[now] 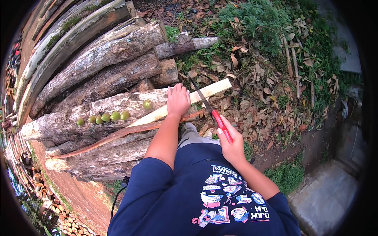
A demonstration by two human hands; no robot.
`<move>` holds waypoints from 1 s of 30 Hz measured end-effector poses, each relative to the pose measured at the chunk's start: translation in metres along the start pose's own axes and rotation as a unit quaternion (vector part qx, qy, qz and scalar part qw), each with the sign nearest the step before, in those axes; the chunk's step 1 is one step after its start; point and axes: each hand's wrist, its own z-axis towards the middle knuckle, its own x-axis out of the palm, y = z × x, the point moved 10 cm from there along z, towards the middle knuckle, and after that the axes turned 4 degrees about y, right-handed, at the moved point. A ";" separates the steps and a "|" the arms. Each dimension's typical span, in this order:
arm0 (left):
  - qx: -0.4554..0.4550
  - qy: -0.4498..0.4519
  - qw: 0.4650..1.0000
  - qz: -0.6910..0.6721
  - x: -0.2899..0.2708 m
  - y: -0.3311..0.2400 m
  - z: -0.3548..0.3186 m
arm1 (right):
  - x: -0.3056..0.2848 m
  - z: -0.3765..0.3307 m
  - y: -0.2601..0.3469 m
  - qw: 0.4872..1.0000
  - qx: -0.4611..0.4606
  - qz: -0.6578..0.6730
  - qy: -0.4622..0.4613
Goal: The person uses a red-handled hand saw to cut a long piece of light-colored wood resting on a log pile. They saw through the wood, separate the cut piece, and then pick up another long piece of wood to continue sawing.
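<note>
Right hand [231, 143]: fingers wrapped shut round the red handle of a long dark-bladed tool [206, 103]. Blade points away from me and slightly left, crossing the pale board [155, 114] just right of my other hand; can't tell whether its edge has bitten into the wood.

Left hand [178, 101]: palm down on the board, fingers close together, reaching away from me across it. Their tips are partly hidden — can't tell if they hook under the edge or only press.

Board runs diagonally, near end low on the left, far end sticking out past the log [94, 110] over the dead leaves [256, 118]. A reddish-brown wood strip [118, 134] lies on my side of it, over the lower logs.

On the log, left of my left hand: seven green round fruits [115, 115] — six roughly in line, one apart and nearer the hand. More thick logs [106, 49] are stacked beyond. Green plants [256, 23] upper right, grey concrete [327, 196] lower right, my navy printed shirt [177, 185] at the bottom.
</note>
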 end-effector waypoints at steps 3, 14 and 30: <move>0.005 -0.028 1.000 -0.004 -0.004 -0.001 -0.004 | -0.014 -0.032 0.016 0.999 0.004 -0.046 -0.002; -0.007 0.009 1.000 -0.013 -0.006 -0.002 0.001 | 0.045 0.125 -0.022 0.998 -0.061 -0.036 -0.003; -0.006 0.004 1.000 0.001 -0.005 -0.001 0.000 | 0.047 0.132 -0.039 0.998 -0.056 0.011 -0.017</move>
